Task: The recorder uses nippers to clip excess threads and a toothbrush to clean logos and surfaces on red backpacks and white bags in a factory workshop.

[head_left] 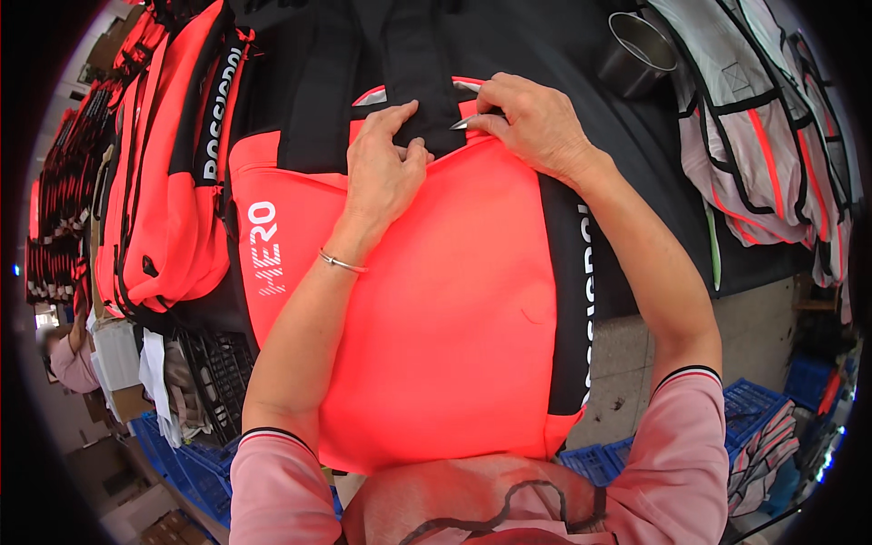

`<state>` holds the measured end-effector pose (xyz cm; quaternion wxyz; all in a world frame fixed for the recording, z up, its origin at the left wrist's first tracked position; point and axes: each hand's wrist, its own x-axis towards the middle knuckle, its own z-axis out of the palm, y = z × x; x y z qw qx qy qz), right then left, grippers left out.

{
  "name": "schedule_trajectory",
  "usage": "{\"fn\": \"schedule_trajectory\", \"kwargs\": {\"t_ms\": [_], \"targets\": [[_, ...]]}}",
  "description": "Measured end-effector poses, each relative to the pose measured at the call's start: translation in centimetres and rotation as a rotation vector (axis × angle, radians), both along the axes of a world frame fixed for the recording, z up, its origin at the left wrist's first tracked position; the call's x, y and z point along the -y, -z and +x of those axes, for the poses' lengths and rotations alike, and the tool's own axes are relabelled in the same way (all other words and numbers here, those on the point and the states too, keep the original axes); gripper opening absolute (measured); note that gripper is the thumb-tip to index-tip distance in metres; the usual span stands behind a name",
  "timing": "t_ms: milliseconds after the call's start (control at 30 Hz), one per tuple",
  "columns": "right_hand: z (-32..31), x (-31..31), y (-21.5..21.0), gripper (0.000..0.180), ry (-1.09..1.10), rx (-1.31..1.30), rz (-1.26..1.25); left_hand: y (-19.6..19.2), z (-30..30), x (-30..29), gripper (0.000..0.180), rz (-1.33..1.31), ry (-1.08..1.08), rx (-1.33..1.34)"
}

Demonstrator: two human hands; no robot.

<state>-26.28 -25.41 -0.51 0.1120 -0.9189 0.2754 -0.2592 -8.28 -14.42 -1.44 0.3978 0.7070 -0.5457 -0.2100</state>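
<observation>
Pink sleeves (272,481) with dark-edged cuffs are sitting nearest the camera, and both forearms are reaching away from them over a large neon-red bag (436,309) that is lying on the dark table (590,54) and hanging over its near edge. The left hand (381,168), with a thin silver bracelet (341,263) at its wrist, is pinching the black strap (420,82) where it meets the bag's far edge, fingers closed on the fabric. The right hand (536,123) is lying just beside it, fingers curled around small metal snips (465,121) whose pointed tip is touching the strap. The two hands are working close together, nearly touching. To the left, a stack of similar red and black bags (163,163) is lying beside the one in hand. A metal cup (636,54) is standing at the far right of the table, near a pile of grey vests with red trim (763,136). Blue plastic crates (191,463) are sitting on the floor below.
</observation>
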Motion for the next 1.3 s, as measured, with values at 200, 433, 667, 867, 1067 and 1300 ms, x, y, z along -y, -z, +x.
{"fn": "schedule_trajectory", "kwargs": {"t_ms": [200,433,667,867,1067,1300], "targets": [[-0.3,-0.2,0.0,0.024,0.032,0.101,0.141,0.0,-0.2,0.0,0.039,-0.016,0.005,-0.041],[-1.5,1.8,-1.9,0.028,-0.011,-0.07,0.372,-1.1,0.0,-3.9,0.037,-0.234,0.243,0.855],[1.8,-1.1,-3.0,0.057,0.224,0.196,0.268,0.5,-2.3,-8.6,0.038,-0.227,0.194,0.82],[2.1,-3.0,0.8,0.032,0.371,0.16,0.21,-0.1,-1.4,-8.9,0.02,-0.067,0.156,0.811],[1.6,-3.4,1.6,0.025,0.362,0.244,0.148,-1.7,3.0,-6.7,0.021,-0.256,-0.15,0.474],[1.7,-3.1,2.3,0.022,0.332,0.261,0.081,-3.2,6.2,-6.2,0.029,-0.036,0.078,0.668]]}}
